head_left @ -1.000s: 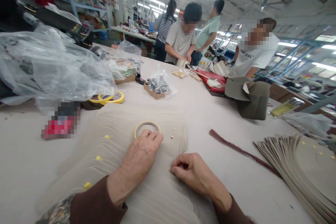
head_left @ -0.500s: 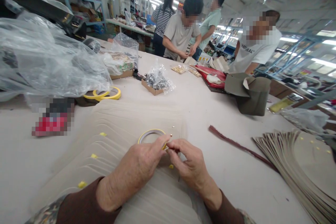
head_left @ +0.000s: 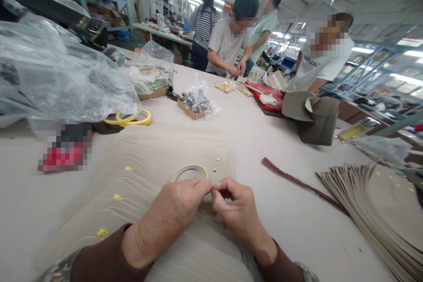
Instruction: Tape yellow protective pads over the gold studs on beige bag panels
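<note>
My left hand (head_left: pixel 178 207) and my right hand (head_left: pixel 233 205) meet fingertip to fingertip over a fanned stack of beige cut pieces (head_left: pixel 158 158). Both are pinched shut on something too small to make out. A thin yellow tape ring (head_left: pixel 189 171) lies on the stack, just beyond my left fingers. Small brass studs (head_left: pixel 215 169) lie to its right. Small yellow tape tabs (head_left: pixel 101 232) mark the left edges of the stacked pieces.
Yellow tape rolls (head_left: pixel 130 118) lie by big clear plastic bags (head_left: pixel 62 75) at left. A box of bagged metal fittings (head_left: pixel 196 105) sits mid-table. A grey bag (head_left: pixel 313 116) and a dark strip (head_left: pixel 297 183) lie right, beside another fanned stack (head_left: pixel 380 211). Several people work at the far end.
One second ago my hands lay apart on the stack, the left on the tape ring. They came together in a pinch near the ring and now sit slightly lower.
</note>
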The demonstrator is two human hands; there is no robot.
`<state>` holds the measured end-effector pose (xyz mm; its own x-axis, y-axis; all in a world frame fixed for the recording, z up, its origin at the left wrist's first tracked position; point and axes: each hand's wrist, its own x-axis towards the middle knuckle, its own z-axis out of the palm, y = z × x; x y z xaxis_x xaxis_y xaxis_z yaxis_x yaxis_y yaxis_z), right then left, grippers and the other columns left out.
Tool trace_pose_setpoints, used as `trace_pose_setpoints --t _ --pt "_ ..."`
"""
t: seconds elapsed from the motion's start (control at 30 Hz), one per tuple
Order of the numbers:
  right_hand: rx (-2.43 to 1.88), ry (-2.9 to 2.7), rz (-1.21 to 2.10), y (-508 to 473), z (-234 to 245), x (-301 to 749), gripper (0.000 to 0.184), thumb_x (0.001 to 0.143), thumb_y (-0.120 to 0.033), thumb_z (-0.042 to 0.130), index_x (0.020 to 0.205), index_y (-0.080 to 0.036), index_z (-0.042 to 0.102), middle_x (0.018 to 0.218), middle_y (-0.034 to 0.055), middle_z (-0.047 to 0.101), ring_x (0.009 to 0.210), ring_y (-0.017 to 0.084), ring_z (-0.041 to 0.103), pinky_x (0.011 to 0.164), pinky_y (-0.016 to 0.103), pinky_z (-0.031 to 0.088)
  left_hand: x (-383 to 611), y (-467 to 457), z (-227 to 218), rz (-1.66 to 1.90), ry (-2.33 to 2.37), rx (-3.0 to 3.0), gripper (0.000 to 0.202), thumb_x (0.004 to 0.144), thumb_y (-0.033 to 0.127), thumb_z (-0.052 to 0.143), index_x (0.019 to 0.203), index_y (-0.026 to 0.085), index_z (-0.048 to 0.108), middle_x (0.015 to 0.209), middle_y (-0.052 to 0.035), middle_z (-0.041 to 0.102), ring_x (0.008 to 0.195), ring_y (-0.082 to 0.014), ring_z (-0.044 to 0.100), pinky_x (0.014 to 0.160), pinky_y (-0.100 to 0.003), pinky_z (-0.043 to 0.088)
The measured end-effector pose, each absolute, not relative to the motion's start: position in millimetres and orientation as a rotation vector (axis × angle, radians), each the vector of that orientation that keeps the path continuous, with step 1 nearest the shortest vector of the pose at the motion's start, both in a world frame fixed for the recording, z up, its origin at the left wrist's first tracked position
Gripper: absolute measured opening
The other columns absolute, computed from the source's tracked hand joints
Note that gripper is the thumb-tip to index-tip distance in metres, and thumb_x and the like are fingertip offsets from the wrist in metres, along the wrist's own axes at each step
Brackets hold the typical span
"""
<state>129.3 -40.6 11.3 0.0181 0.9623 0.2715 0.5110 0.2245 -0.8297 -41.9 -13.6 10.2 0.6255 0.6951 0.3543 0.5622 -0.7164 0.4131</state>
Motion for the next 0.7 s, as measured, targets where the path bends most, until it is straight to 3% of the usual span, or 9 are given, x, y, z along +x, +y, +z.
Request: trace_pose_setpoints --t 0.1,0.2,0.43,0.6,0.7 --pt "-1.478 -1.310 1.055 -38.7 16.1 125.0 0.013 0.074 -0.027 0.059 0.065 -0.017 0.061 0.046 -0.0021 0.059 0.040 0.011 0.054 0.041 0.020 0.040 -41.9 -14.0 9.5 0.812 1.007 2.600 0.022 0.094 0.012 0.036 0.081 0.020 0.052 0.069 0.0015 0.057 0.061 -0.0135 0.056 0.055 -0.024 0.039" --pt "-1.469 -1.169 1.177 -35.7 18.9 122.0 0.013 0.071 -0.027 0.062 0.064 -0.016 0.060 0.045 -0.0021 0.060 0.039 0.011 0.055 0.041 0.020 0.041 -40.9 -14.7 8.9 0.855 1.010 2.611 0.022 0.095 0.014 0.037 0.081 0.019 0.052 0.069 0.0010 0.056 0.062 -0.0135 0.054 0.055 -0.024 0.038" --pt "-1.538 -1.010 1.158 -24.9 4.6 137.5 0.018 0.069 -0.033 0.065 0.064 -0.016 0.059 0.047 -0.0030 0.059 0.038 0.012 0.055 0.040 0.022 0.045 -33.6 -21.0 10.7 0.952 0.910 2.663 0.020 0.096 0.011 0.036 0.084 0.019 0.051 0.070 0.0017 0.055 0.063 -0.0132 0.051 0.059 -0.025 0.039" --pt "-1.555 -1.473 0.854 -25.1 -4.7 147.3 0.014 0.078 -0.028 0.060 0.076 -0.016 0.068 0.064 0.0023 0.069 0.055 0.014 0.062 0.055 0.024 0.051 -31.8 -17.2 16.8 0.468 1.197 2.751 0.015 0.093 0.010 0.044 0.087 0.019 0.055 0.081 -0.0019 0.060 0.077 -0.0189 0.053 0.069 -0.031 0.041" --pt "-1.556 -1.665 0.652 -20.2 -5.6 144.5 0.011 0.077 -0.023 0.060 0.075 -0.017 0.069 0.065 0.0019 0.069 0.055 0.013 0.061 0.056 0.023 0.049 -31.2 -13.5 18.9 0.313 1.255 2.724 0.014 0.091 0.010 0.046 0.093 0.018 0.056 0.089 -0.0036 0.060 0.084 -0.0206 0.051 0.076 -0.034 0.042"
